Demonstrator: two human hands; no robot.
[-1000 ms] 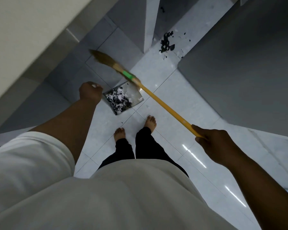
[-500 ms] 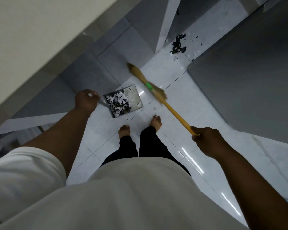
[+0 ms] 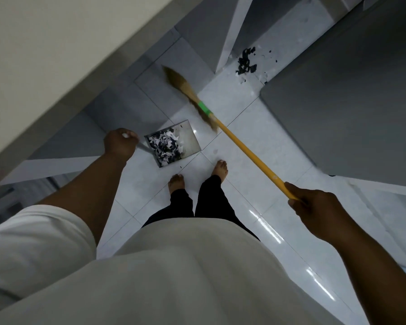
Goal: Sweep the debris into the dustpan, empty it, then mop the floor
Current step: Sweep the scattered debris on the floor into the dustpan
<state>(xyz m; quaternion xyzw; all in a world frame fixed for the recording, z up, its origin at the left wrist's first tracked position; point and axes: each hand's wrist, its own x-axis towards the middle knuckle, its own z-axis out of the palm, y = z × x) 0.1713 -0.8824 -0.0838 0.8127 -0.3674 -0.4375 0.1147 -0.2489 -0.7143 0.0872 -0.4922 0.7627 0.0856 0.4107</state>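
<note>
The floor (image 3: 256, 137) is pale glossy tile. The task's remaining debris (image 3: 245, 63) is a dark heap with loose flecks round it, lying far and to the right at the foot of a wall corner, well apart from everything else. The broom (image 3: 230, 134) slants from near right to far left. The right hand (image 3: 314, 205) is clenched round the near end of its yellow handle, and its blurred bristles hang just beyond the dustpan (image 3: 190, 139). Whether they touch the tile cannot be told. By my reading, the step in hand is fetching that far heap. It would go best if the person stepped closer, so the pan's lip sits flat on the tile just beside the heap. The bristles should then draw the heap in with short, low strokes rather than long flicks, which would likely scatter the flecks and shoot light scraps over the pan's back wall. The pan is a shallow metal tray held low above the floor, just beyond the bare feet (image 3: 220, 168). The left hand (image 3: 120, 144) grasps its thin handle (image 3: 142, 147). Its left part holds a heap of black and white scraps (image 3: 165, 146). Its right part is bare, so there looks to be room for more if the pan is kept level.
</note>
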